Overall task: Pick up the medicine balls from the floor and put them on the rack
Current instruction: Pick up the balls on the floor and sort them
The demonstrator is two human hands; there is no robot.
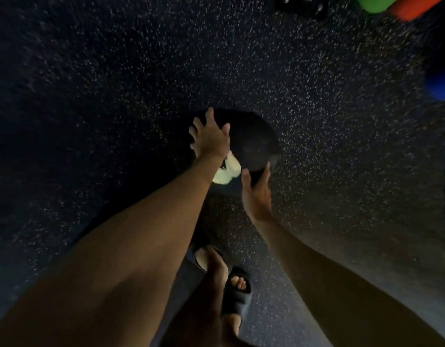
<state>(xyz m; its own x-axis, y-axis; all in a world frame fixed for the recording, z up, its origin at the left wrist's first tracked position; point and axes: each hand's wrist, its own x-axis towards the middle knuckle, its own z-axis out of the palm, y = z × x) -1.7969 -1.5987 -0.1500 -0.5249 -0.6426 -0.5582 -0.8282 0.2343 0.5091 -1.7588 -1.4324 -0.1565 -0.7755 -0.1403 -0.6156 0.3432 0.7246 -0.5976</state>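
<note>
**Both hands on the black medicine ball**

The black medicine ball (251, 139) sits low over the speckled dark floor (116, 83) — whether it touches the floor I cannot tell. The left hand (210, 136) lies on its left side, fingers spread flat. The right hand (256, 194) touches its near edge with straight fingers. A foot in a black slide (237, 294) stands below, and a green roller (374, 3) lies at the far top right.

You have one black, round, matte medicine ball (251, 139) straight ahead of you, low over the dark speckled rubber floor (116, 71). Motion blur hides whether it rests there or is just off it. A pale yellowish patch (229, 171) marks its near-left side. Your left grip (209, 139) spreads over its upper left and your right grip (256, 194) is at its near-right edge.
</note>
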